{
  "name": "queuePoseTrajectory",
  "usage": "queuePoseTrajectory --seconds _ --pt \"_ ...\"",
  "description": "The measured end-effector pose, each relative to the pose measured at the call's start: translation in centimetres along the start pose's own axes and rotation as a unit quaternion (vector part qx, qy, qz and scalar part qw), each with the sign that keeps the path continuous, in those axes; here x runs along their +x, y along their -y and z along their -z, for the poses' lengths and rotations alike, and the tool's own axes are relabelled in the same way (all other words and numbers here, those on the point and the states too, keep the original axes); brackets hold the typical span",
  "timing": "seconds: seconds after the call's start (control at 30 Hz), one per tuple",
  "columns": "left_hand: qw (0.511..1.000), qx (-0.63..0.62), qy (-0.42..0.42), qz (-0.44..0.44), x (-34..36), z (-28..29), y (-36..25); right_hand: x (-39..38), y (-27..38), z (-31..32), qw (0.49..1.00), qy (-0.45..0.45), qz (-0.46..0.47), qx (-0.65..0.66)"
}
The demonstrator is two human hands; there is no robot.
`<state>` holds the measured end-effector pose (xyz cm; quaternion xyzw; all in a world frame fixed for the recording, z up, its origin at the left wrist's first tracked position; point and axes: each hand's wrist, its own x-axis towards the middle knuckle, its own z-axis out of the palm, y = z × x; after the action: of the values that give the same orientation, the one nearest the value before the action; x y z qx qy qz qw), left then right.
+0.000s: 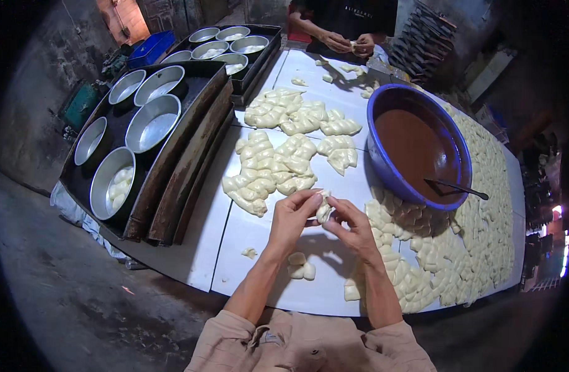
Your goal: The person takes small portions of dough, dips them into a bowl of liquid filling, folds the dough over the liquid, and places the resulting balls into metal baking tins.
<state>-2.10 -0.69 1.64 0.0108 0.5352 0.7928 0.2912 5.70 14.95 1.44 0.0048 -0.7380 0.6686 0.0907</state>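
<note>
Between my two hands, above the near part of the white table [235, 260], is a small piece of pale dough [325, 208]. The fingertips of my left hand [292, 217] pinch it from one side, and those of my right hand [354, 226] grip it from the other. Just below lie a few smooth dough lumps [300, 268] and a small scrap of dough [249, 253]. Ahead and to the left, shaped dough pieces [269, 164] rest in clusters. A blue basin [379, 146] of brown liquid stands to the right, with a dark-handled utensil [464, 187] leaning in it.
Many dough pieces [483, 248] cover the table's right side. At the left, dark trays [188, 167] hold round metal pans [153, 124], some with dough inside. Across the table, a co-worker's hands [349, 43] hold a bit of dough. A blue crate [151, 49] sits behind the trays.
</note>
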Motion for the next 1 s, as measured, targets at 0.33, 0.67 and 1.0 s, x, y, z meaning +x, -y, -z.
queuePoseTrajectory --seconds 0.33,0.67,1.0 --pt "0.993 0.039 0.056 -0.096 -2.5 0.6 1.1 0.7 -1.7 -2.4 0.983 -0.119 0.141 0.013" --pt "0.989 0.041 0.027 -0.141 -4.5 2.1 1.4 1.0 -1.4 -4.1 0.995 -0.048 0.084 0.025" --pt "0.991 0.068 -0.111 0.019 -8.6 6.1 3.8 -2.7 -0.1 -5.2 0.981 0.149 0.049 -0.113"
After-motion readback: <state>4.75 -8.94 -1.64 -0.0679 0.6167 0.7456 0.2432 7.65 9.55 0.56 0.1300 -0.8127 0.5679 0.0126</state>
